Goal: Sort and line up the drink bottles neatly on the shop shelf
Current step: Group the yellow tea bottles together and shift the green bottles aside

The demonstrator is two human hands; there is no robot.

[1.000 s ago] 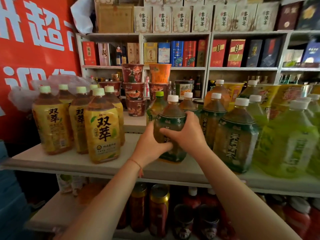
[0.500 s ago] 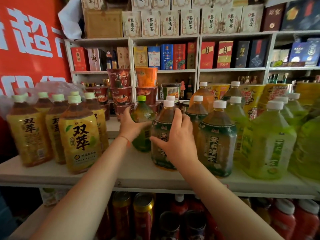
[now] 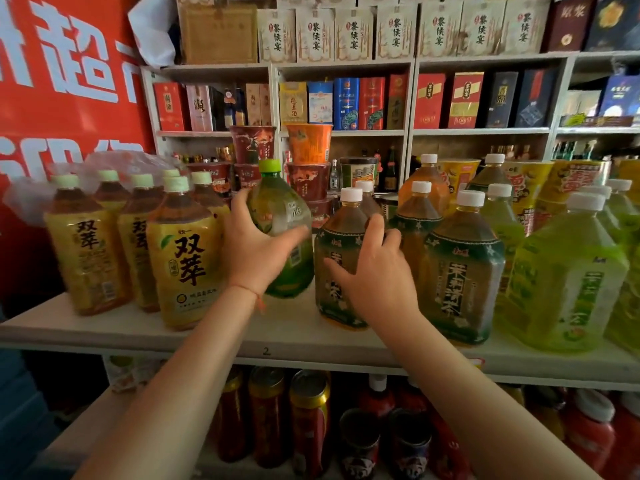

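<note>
My left hand [image 3: 254,249] grips a green-capped green tea bottle [image 3: 282,216], which tilts slightly and blurs just above the white shelf [image 3: 284,332]. My right hand [image 3: 375,278] rests with spread fingers on the front of a white-capped jasmine tea bottle with a dark green label [image 3: 337,252] standing on the shelf. To the left stands a group of yellow-labelled tea bottles [image 3: 188,258]. To the right stand another dark-green-label bottle [image 3: 462,271] and pale green tea bottles [image 3: 568,282].
Stacked instant noodle cups [image 3: 308,145] sit behind the bottles. Boxed liquor fills the back wall shelves [image 3: 346,103]. Cans and red bottles [image 3: 308,417] stand on the shelf below. A red banner [image 3: 65,81] hangs at the left.
My left hand left the dark-label bottle, reached back, took the green-capped bottle and brought it forward and up. My right hand stayed on the dark-label bottle, its fingers now spread.
</note>
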